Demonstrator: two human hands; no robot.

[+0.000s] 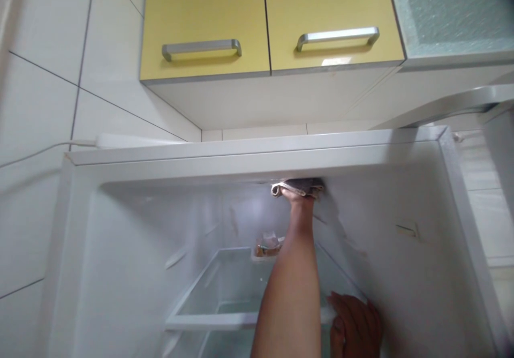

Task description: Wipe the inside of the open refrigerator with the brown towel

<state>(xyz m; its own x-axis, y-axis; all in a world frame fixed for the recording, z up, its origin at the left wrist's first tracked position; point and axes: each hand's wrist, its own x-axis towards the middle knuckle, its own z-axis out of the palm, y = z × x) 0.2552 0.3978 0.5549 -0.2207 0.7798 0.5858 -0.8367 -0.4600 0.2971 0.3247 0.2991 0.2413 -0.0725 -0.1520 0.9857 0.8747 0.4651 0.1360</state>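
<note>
My left hand (293, 193) reaches deep into an open refrigerator (132, 251). Folded in it is a greyish-brown cloth (307, 187), pressed up against the ceiling of the compartment; most of the fingers are hidden by the cloth. Lower down on the right, my right hand (355, 323) is curled at the front edge of a glass shelf (212, 321), its fingers over the edge and its thumb lower down. At the back of that shelf stands a small clear plastic container (267, 246) with brownish contents, partly covered by my left forearm.
Yellow cabinets (204, 15) with metal handles hang above the refrigerator. The refrigerator door (453, 106) stands open on the right. White tiled wall (40, 106) and a thin cable (52, 146) are on the left. A small switch (406, 230) sits on the right inner wall.
</note>
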